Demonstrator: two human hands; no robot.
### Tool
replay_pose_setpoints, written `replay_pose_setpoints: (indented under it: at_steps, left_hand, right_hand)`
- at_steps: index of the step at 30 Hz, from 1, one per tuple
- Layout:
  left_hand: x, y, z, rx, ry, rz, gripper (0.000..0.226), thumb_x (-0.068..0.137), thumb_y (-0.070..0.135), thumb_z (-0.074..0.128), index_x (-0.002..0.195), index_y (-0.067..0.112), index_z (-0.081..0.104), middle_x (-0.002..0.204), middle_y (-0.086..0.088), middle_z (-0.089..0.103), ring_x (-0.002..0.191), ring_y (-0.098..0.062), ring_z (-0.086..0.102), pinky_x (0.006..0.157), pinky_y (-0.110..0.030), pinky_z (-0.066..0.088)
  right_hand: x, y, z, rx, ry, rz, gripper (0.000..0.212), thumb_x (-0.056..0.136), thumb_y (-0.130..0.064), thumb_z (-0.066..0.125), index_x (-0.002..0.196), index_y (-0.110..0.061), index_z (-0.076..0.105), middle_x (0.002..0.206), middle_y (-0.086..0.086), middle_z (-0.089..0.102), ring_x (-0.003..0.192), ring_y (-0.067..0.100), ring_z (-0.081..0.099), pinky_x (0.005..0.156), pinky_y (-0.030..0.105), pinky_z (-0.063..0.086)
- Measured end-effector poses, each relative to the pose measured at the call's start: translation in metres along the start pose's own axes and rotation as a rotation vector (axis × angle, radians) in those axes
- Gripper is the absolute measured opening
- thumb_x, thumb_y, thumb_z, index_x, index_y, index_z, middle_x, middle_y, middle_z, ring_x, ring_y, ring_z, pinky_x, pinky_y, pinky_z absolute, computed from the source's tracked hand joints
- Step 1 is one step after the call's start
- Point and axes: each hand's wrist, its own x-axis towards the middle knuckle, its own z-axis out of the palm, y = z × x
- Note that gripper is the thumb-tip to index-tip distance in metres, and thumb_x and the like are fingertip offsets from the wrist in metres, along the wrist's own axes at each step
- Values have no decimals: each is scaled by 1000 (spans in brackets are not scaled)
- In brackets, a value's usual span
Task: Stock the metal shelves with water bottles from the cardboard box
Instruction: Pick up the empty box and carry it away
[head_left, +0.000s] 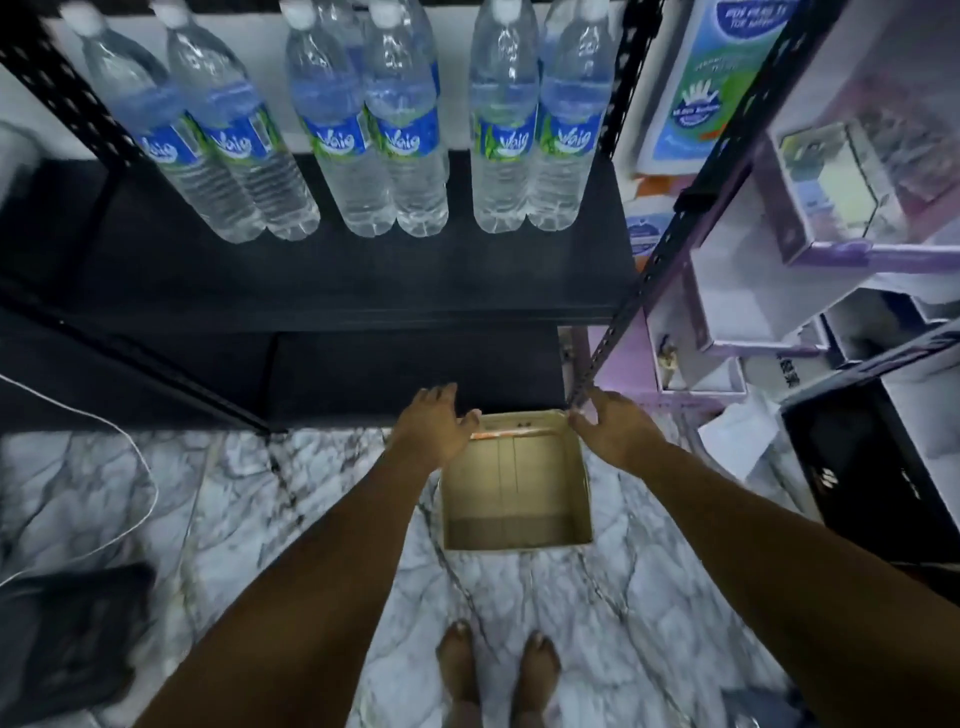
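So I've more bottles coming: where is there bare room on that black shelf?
The black metal shelf is bare in front of the clear blue-labelled water bottles and at its left end. The back row is crowded. The brown cardboard box looks empty.

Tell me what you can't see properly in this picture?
Head view:
- Water bottles: caps cut off by the top edge.
- Second row of bottles: hidden behind the front six.
- Cardboard box: far corners covered by left hand and right hand.
- Blue poster: print blurred.
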Motion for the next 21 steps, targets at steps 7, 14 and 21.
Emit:
replay_pose_setpoints:
  at_steps: [7,14,21]
  left_hand:
    - [38,-37,65,-35,-14,-37,65,99,44,43,152,11,24,156,-11,30,144,-27,25,116,-39,26]
    - [87,-79,134,-91,-29,-99,61,99,41,46,150,13,29,152,-9,38,141,-26,33,112,-36,30]
    - [138,-131,231,-153,-37,-178,61,99,45,44,150,15,29,153,-7,37,142,-24,30,111,-38,31]
  right_hand:
    - [46,25,57,23,-48,28,53,99,-47,41,140,-14,41,141,13,49,127,31,47,102,37,36]
    - [110,73,131,78,-72,113,59,96,-48,45,145,-16,34,138,15,51,122,33,51,100,40,40]
    - [172,142,216,59,-69,197,72,94,-47,51,151,-13,22,146,18,42,132,35,43,103,40,37]
